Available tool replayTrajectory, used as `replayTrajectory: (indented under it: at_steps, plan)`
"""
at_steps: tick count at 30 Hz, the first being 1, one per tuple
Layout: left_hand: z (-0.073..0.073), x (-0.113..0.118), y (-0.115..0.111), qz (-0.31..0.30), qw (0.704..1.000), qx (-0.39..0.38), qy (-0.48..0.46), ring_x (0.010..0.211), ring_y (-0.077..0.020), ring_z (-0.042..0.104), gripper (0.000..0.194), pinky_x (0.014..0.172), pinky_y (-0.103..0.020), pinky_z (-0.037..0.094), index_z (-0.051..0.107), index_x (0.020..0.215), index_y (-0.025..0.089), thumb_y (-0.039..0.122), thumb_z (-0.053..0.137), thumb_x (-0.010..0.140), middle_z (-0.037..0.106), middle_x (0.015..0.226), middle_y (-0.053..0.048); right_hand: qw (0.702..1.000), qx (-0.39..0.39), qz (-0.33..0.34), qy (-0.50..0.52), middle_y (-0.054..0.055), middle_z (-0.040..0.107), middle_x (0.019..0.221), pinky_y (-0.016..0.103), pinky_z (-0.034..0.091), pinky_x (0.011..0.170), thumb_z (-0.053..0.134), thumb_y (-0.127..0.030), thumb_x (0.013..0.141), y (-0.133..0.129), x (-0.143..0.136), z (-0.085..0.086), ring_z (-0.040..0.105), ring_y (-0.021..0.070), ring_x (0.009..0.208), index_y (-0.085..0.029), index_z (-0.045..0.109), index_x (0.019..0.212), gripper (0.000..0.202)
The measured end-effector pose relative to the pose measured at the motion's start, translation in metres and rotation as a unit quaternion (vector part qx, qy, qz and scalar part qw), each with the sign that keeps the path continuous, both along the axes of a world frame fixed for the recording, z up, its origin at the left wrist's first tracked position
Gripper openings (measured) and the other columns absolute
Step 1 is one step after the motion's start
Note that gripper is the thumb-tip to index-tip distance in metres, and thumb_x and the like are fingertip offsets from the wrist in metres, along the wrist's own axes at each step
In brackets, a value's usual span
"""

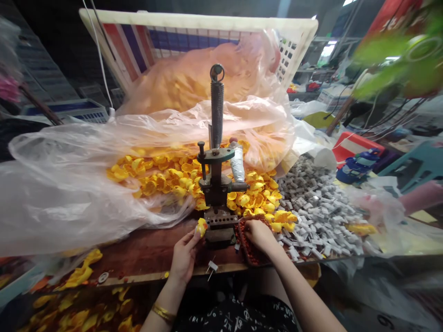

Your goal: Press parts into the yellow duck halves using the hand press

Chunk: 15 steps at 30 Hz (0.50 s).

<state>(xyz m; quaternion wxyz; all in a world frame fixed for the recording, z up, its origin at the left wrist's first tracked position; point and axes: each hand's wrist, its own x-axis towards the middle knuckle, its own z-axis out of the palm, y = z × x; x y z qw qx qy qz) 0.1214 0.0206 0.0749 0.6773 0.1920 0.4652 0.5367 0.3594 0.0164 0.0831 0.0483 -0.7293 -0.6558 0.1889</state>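
A small yellow plastic shell piece [201,227] is pinched between the thumb and fingers of my left hand [185,253], just left of the press base. My right hand [259,234] reaches down into a tray of tiny reddish-brown pieces [251,256]; its fingers are curled, and what they hold is hidden. Between my hands stands a metal hand press [217,184] with a tall spring, a foil-wrapped lever and a block with a row of holes. Near the table's front edge lies a grey block with thin metal pins [212,266].
Yellow shells [166,177] spill from a clear plastic bag [86,166] behind the press. Many grey blocks [308,207] are heaped to the right. At the back leans a white basket [207,19]. A blue bottle [358,166] stands farther right; more yellow shells [83,318] lie below the table.
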Motion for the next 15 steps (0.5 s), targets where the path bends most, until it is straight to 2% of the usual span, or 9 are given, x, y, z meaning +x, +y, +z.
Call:
replayTrajectory:
  at_steps: [4,7,11,13,15]
  plan:
    - [0.000,0.001,-0.001,-0.008,1.000,-0.001,-0.005,0.070,-0.0124,0.066,0.038,0.064,-0.021,0.054,0.075,0.077,0.010,0.028,0.089,0.047,0.074,0.085,-0.006,1.000,0.014,-0.017,0.012,0.010,0.070,0.085,0.025,0.039,0.068,0.052,-0.009,0.075,0.000,0.002,0.009,0.064,0.0203,0.083,-0.015,0.065,0.081,0.015]
    - [0.000,0.003,-0.002,-0.010,1.000,0.003,-0.005,0.072,-0.0126,0.065,0.038,0.065,-0.020,0.054,0.075,0.078,0.010,0.028,0.089,0.048,0.073,0.088,-0.007,0.988,0.085,-0.033,0.121,0.006,0.068,0.077,0.023,0.040,0.066,0.052,-0.007,0.070,-0.001,-0.005,0.016,0.062,0.0166,0.074,-0.016,0.061,0.075,0.013]
    - [0.000,0.009,-0.004,-0.011,1.000,0.020,-0.007,0.072,-0.0140,0.066,0.033,0.065,-0.022,0.054,0.076,0.077,0.012,0.031,0.087,0.052,0.073,0.088,-0.007,0.922,0.183,-0.010,0.342,0.000,0.064,0.067,0.019,0.042,0.059,0.052,-0.010,0.068,-0.003,-0.040,0.014,0.057,0.0124,0.063,-0.017,0.057,0.071,0.009]
    - [0.001,0.012,-0.005,-0.012,0.999,0.030,-0.005,0.073,-0.0150,0.066,0.030,0.066,-0.022,0.054,0.076,0.076,0.014,0.032,0.086,0.054,0.073,0.087,-0.007,0.898,0.207,0.008,0.388,-0.001,0.063,0.067,0.019,0.042,0.057,0.053,-0.014,0.070,-0.004,-0.061,0.009,0.056,0.0120,0.061,-0.018,0.058,0.070,0.006]
    - [0.003,0.013,-0.006,-0.019,0.999,0.043,-0.004,0.076,-0.0162,0.066,0.029,0.068,-0.023,0.054,0.076,0.077,0.014,0.032,0.084,0.056,0.073,0.088,-0.007,0.890,0.226,0.021,0.396,-0.001,0.063,0.067,0.020,0.043,0.059,0.054,-0.015,0.070,-0.003,-0.075,0.005,0.057,0.0120,0.062,-0.018,0.059,0.069,0.006]
